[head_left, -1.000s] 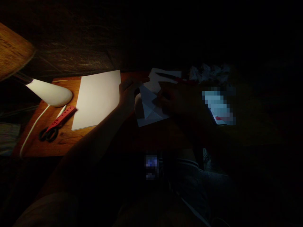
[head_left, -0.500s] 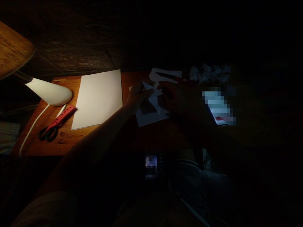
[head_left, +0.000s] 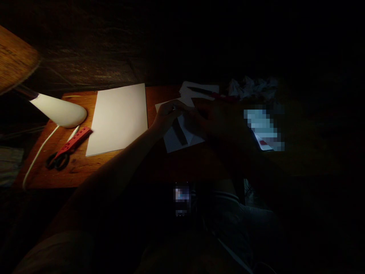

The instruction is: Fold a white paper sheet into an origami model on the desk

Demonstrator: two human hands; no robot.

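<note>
The wooden desk (head_left: 76, 175) holds scissors (head_left: 59, 160), a lamp (head_left: 58, 111), white paper (head_left: 116, 118), folded paper (head_left: 173, 142).

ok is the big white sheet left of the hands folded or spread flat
Spread flat: the white sheet lies open on the wooden table, with no visible creases or lifted edges.

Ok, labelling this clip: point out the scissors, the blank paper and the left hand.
scissors (head_left: 56, 161), head view, black finger loops
blank paper (head_left: 116, 118), head view, its middle
left hand (head_left: 169, 116), head view, back of hand
</note>
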